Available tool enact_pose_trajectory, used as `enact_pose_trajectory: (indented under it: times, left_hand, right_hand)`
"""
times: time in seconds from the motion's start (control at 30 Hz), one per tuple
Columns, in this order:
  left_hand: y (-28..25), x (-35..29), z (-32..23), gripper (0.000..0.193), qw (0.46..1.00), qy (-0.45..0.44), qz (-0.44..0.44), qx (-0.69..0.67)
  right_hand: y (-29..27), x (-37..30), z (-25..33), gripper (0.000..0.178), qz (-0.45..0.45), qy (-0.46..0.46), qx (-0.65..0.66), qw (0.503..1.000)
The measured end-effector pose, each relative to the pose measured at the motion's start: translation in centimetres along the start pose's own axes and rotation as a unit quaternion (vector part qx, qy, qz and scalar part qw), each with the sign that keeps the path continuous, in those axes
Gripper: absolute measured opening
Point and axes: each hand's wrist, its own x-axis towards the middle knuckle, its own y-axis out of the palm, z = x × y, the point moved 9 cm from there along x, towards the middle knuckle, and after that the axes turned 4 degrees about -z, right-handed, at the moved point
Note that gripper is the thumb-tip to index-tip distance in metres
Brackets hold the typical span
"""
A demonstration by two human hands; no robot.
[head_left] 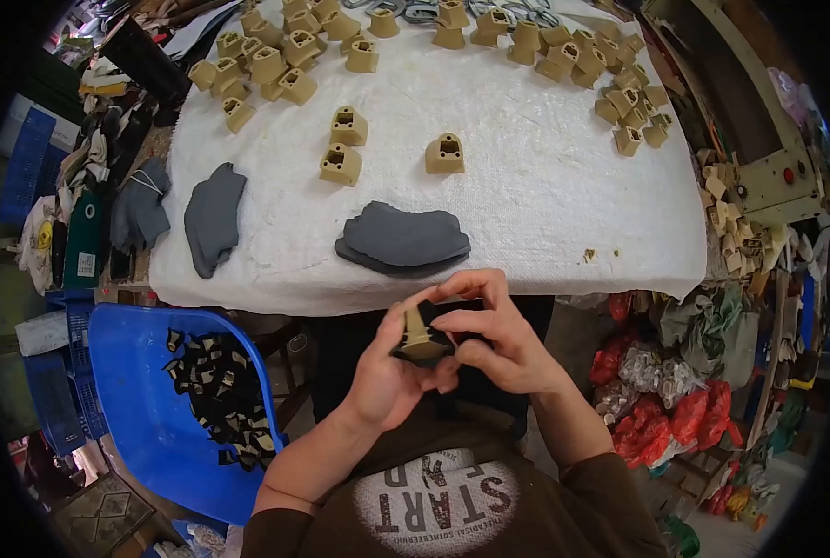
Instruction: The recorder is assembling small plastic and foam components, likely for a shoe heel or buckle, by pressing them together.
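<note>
Just in front of the table's near edge, my left hand [380,377] grips a tan shoe heel [417,337], with the thumb along its left side. Black covering material lies against the heel's right side and lower rim. My right hand [508,346] pinches at this black material with thumb and fingers, beside the heel. Beyond my hands, a stack of dark grey curved pieces [403,235] rests on the white cloth. Three bare tan heels [347,126] stand apart behind the stack, two at the left and one further right.
A white cloth [545,205] covers the table; groups of tan heels [268,65] fill its far side. More dark grey pieces [215,219] lie at the left. A blue tub [136,409] at lower left holds black-covered heels [218,386]. Red plastic bags [685,418] lie at the right.
</note>
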Motion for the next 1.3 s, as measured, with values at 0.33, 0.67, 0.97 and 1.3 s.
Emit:
enact_pose_trajectory:
  times: [0.33,0.67,0.97,1.3]
  left_hand:
    - [0.4,-0.1,1.0,0.056,0.993,-0.099,-0.038,-0.057]
    - [0.6,-0.4,1.1,0.041,0.993,-0.086,-0.076,-0.015]
    - [0.2,0.0,-0.9,0.052,0.970,0.021,0.098,0.220]
    - [1.5,0.0,-1.8,0.041,0.959,0.136,0.103,0.226]
  right_hand:
    - [0.4,0.8,0.3,0.018,-0.046,-0.010,-0.023,0.999]
    - [0.4,0.4,2.9,0.008,-0.106,-0.091,-0.190,0.972]
    - [0.3,0.2,-1.1,0.049,0.016,0.102,0.087,0.991]
    - [1.3,0.6,2.4,0.057,0.033,-0.040,-0.221,0.974]
